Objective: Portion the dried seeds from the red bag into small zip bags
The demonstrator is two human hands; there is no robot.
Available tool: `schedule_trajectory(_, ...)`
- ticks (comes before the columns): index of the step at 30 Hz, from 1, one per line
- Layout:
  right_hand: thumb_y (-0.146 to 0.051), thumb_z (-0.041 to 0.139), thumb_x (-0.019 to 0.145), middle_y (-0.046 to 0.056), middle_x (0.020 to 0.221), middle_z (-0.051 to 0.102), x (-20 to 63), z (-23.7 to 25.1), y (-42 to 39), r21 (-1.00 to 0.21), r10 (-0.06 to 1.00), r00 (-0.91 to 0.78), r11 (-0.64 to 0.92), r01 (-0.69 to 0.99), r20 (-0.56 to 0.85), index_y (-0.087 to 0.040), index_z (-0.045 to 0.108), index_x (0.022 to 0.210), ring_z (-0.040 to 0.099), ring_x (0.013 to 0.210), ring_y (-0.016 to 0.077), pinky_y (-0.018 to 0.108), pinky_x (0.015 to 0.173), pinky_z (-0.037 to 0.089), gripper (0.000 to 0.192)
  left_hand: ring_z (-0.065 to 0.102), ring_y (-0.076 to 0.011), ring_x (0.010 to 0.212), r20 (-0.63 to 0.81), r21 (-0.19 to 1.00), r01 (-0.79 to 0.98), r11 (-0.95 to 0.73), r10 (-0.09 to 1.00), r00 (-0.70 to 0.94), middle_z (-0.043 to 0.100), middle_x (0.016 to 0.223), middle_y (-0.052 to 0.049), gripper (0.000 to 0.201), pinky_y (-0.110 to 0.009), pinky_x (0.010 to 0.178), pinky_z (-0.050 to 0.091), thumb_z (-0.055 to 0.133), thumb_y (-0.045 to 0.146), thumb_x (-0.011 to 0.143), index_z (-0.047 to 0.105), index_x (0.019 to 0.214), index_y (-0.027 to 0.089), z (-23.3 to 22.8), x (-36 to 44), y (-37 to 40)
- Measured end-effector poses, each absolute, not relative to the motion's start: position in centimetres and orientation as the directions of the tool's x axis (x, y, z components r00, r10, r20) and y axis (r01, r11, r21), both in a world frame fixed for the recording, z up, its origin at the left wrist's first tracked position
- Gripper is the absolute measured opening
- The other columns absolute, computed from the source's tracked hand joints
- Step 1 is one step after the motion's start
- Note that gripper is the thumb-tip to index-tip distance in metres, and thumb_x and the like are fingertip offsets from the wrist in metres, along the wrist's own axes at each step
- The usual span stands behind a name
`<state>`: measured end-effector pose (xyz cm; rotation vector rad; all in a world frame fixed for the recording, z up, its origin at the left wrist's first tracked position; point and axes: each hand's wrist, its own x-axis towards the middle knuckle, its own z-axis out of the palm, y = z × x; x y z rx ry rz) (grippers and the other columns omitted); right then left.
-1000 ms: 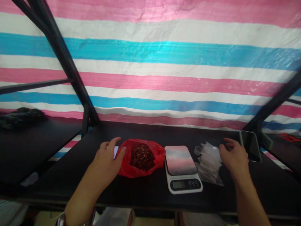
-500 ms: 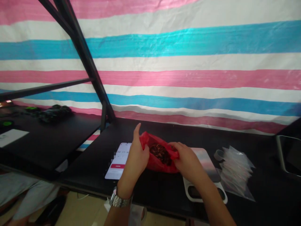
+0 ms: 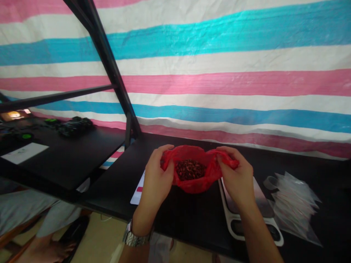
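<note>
A red plastic bag [image 3: 196, 185] stands with its mouth spread wide on the black table. Inside it lie many small dark reddish-brown pieces, like beans or seeds [image 3: 190, 170]; their exact kind I cannot make out. My left hand [image 3: 159, 173] grips the bag's left rim, thumb inside the edge. On the right rim, my right hand [image 3: 237, 173] is closed around the bunched plastic. A white kitchen scale [image 3: 231, 223] with a metal plate sits partly under my right forearm. Behind my left hand a phone [image 3: 137, 195] lies mostly hidden.
To the right lies a pile of clear zip bags [image 3: 296, 206] beside a roll of tape [image 3: 271, 182]. A black metal frame [image 3: 120, 87] rises at the left. Beyond it, another black table holds a white paper [image 3: 24, 152] and dark objects [image 3: 75, 126]. A person's leg [image 3: 52, 223] shows at lower left.
My hands have pulled the bag's rim further apart, so its mouth is wider and the contents show more. My left index finger, raised before, now rests on the bag. The view has shifted slightly left.
</note>
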<state>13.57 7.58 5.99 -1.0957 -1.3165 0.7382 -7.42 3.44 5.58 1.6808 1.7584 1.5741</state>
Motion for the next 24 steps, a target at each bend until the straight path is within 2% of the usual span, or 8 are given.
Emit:
schedule_trajectory(5, -0.033, 0.067, 0.089, 0.012, 0.126, 0.076, 13.4, 5.1, 8.4, -0.854, 0.888, -0.017, 0.446, 0.268, 0.459, -0.021, 0.071, 0.125, 0.072, 0.114, 0.0284, 0.048, 0.105, 0.055, 0.039, 0.066, -0.0296, 0.113, 0.389, 0.7, 0.708, -0.097, 0.882, -0.265, 0.067, 0.124, -0.013, 0.05, -0.051, 0.106, 0.053, 0.06, 0.009, 0.091, 0.064, 0.139, 0.018, 5.1, -7.4, 3.5)
schedule_trajectory(8, -0.022, 0.061, 0.091, 0.013, 0.139, 0.068, 13.2, 5.5, 7.9, -0.689, 0.765, -0.009, 0.585, 0.429, 0.644, -0.024, 0.067, 0.136, 0.062, 0.128, 0.029, 0.051, 0.112, 0.049, 0.045, 0.06, -0.0345, 0.122, 0.506, 0.585, 0.804, -0.109, 0.824, -0.256, 0.061, 0.133, -0.015, 0.055, -0.057, 0.109, 0.05, 0.066, 0.014, 0.091, 0.063, 0.145, 0.022, 5.7, -7.0, 3.3)
schedule_trajectory(10, -0.011, 0.054, 0.091, 0.01, 0.138, 0.068, 13.1, 6.1, 7.5, -0.563, 0.687, -0.068, 0.644, 0.517, 0.723, -0.027, 0.072, 0.128, 0.058, 0.13, 0.0278, 0.05, 0.113, 0.046, 0.044, 0.056, -0.0335, 0.129, 0.591, 0.509, 0.832, -0.22, 0.792, -0.153, 0.06, 0.139, -0.013, 0.052, -0.055, 0.112, 0.047, 0.063, 0.012, 0.092, 0.065, 0.143, 0.026, 6.4, -6.7, 3.0)
schedule_trajectory(14, 0.001, 0.049, 0.085, 0.004, 0.116, 0.081, 13.4, 5.6, 7.5, -0.482, 0.764, -0.312, 0.612, 0.627, 0.564, -0.027, 0.082, 0.102, 0.06, 0.121, 0.0287, 0.051, 0.107, 0.041, 0.047, 0.063, -0.0266, 0.128, 0.473, 0.441, 0.825, -0.353, 0.873, 0.121, 0.073, 0.129, -0.006, 0.054, -0.05, 0.113, 0.045, 0.051, -0.001, 0.092, 0.068, 0.133, 0.029, 5.9, -6.0, 2.9)
schedule_trajectory(17, 0.002, 0.051, 0.081, 0.005, 0.11, 0.083, 14.0, 4.0, 8.2, -0.467, 0.887, -0.306, 0.446, 0.764, 0.347, -0.026, 0.083, 0.099, 0.06, 0.122, 0.0331, 0.057, 0.107, 0.036, 0.046, 0.062, -0.0303, 0.134, 0.335, 0.416, 0.865, -0.281, 0.932, 0.141, 0.074, 0.132, -0.009, 0.056, -0.055, 0.113, 0.043, 0.048, -0.003, 0.089, 0.069, 0.132, 0.025, 4.0, -6.2, 3.4)
schedule_trajectory(19, 0.002, 0.051, 0.081, 0.006, 0.112, 0.084, 14.5, 3.5, 8.5, -0.464, 0.918, -0.273, 0.383, 0.799, 0.289, -0.026, 0.084, 0.098, 0.06, 0.124, 0.0345, 0.06, 0.109, 0.034, 0.046, 0.06, -0.0309, 0.139, 0.304, 0.431, 0.867, -0.249, 0.945, 0.121, 0.073, 0.137, -0.01, 0.058, -0.057, 0.115, 0.042, 0.048, -0.004, 0.088, 0.068, 0.134, 0.024, 3.1, -6.6, 3.8)
schedule_trajectory(21, 0.0, 0.052, 0.081, 0.005, 0.113, 0.084, 14.9, 3.7, 8.7, -0.503, 0.911, -0.269, 0.398, 0.767, 0.312, -0.027, 0.084, 0.098, 0.061, 0.126, 0.0342, 0.06, 0.11, 0.034, 0.045, 0.06, -0.0306, 0.14, 0.313, 0.455, 0.856, -0.246, 0.944, 0.106, 0.072, 0.14, -0.01, 0.059, -0.058, 0.116, 0.041, 0.05, -0.004, 0.086, 0.067, 0.134, 0.024, 3.1, -6.9, 4.0)
schedule_trajectory(24, -0.009, 0.052, 0.087, 0.004, 0.11, 0.084, 16.0, 5.5, 8.4, -0.579, 0.839, -0.264, 0.525, 0.623, 0.476, -0.028, 0.082, 0.096, 0.067, 0.121, 0.0298, 0.053, 0.11, 0.042, 0.037, 0.063, -0.0303, 0.135, 0.393, 0.471, 0.834, -0.287, 0.915, 0.093, 0.074, 0.136, -0.008, 0.051, -0.058, 0.115, 0.042, 0.053, 0.0, 0.088, 0.07, 0.129, 0.026, 4.1, -6.9, 3.9)
